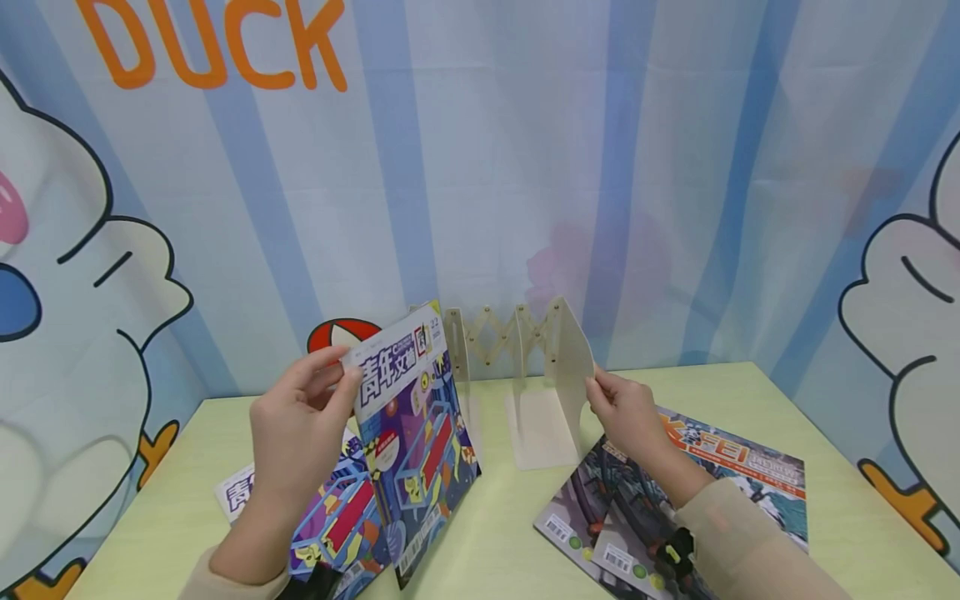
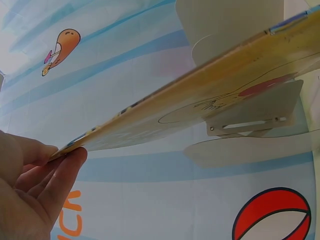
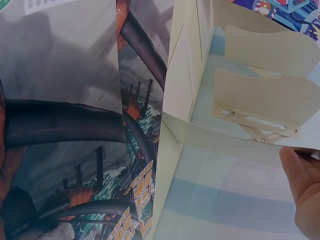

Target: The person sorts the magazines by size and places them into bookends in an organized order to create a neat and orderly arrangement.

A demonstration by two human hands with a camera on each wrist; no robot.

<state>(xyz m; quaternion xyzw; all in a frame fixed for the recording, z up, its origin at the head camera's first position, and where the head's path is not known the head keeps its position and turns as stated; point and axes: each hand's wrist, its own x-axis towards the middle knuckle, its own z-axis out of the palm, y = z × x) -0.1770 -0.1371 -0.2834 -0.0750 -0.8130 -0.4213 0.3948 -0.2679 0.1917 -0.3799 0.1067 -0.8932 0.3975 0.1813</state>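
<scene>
Magazine point(image 1: 411, 421) edge in left grip point(image 1: 302, 421), gaps between bookends point(image 1: 546, 423)

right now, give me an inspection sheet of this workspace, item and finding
Surface: pale yellow-green table.
Job's things: cream bookend rack stands at the back; one magazine raised; another magazine lies left, overlapping magazines right, both partly hidden by the arms.
Clutter: nothing seen.
Hands: left hand pinches the raised magazine's corner; right hand grips the rack's right end plate.
Cables: nothing seen.
Surroundings: blue-striped backdrop, cartoon figures.
</scene>
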